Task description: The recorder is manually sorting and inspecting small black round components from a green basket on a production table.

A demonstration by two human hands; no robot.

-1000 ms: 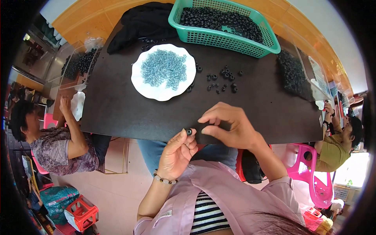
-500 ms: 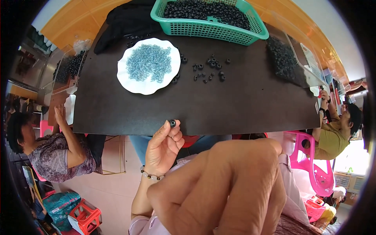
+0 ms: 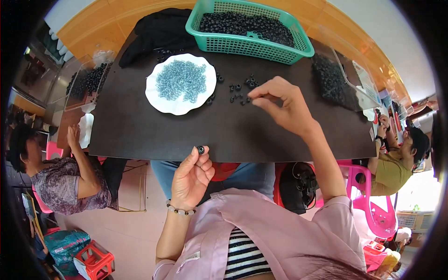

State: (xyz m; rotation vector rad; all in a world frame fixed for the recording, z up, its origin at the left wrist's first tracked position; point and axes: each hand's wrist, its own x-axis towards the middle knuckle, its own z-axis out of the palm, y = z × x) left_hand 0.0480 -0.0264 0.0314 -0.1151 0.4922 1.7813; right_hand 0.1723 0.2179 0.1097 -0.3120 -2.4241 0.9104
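My left hand is just off the table's near edge, thumb and fingers pinching a black bead with its hole facing up. Above the table, my right hand reaches to a small scatter of loose black beads. Its thumb and index finger come together in a pinch beside the smallest of them. Whether a bead sits between those fingertips is too small to make out. Left of the scatter, a white scalloped plate carries a heap of tiny clear blue-grey beads.
A green plastic basket of black beads stands at the table's far side. Black cloth lies far left. Toward the right is a clear container of black pieces. Two people sit at either side; pink chairs stand at the right.
My right hand has moved from close in front of the camera out to the loose beads on the table. The left hand keeps its bead in nearly the same spot.
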